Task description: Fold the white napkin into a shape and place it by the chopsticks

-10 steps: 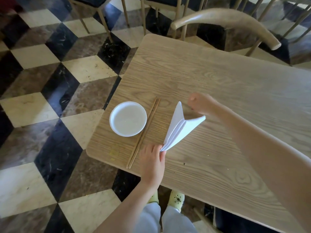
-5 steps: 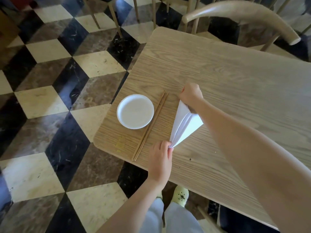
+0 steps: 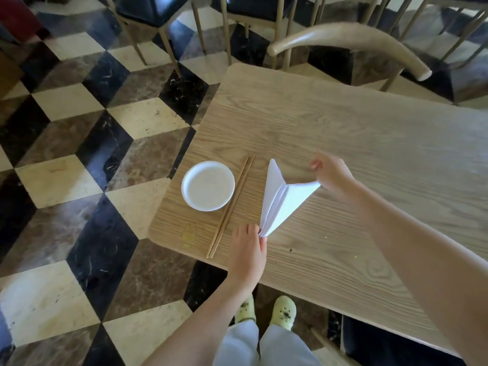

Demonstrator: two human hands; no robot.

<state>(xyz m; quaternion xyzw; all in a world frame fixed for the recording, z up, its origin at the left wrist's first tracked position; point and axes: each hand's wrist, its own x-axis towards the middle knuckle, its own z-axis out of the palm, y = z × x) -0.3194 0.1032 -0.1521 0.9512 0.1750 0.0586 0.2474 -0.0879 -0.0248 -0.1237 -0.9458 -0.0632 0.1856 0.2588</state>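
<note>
Folding approx. done: white napkin (image 3: 282,202) in pointed, winged shape on worktop (image 3: 343,128), just right of chopsticks (image 3: 231,207). L hand (image 3: 248,249) pinched its near tip, R hand (image 3: 334,178) its far corner. Est. outstanding: final shaping & release.

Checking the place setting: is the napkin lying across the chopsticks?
No, the napkin sits right of the chopsticks, with bare table between them.

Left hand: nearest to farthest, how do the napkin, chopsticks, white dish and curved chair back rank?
1. napkin, tip pinched in the left hand.
2. chopsticks, just to its left.
3. white dish, beyond the chopsticks.
4. curved chair back, across the table.
</note>
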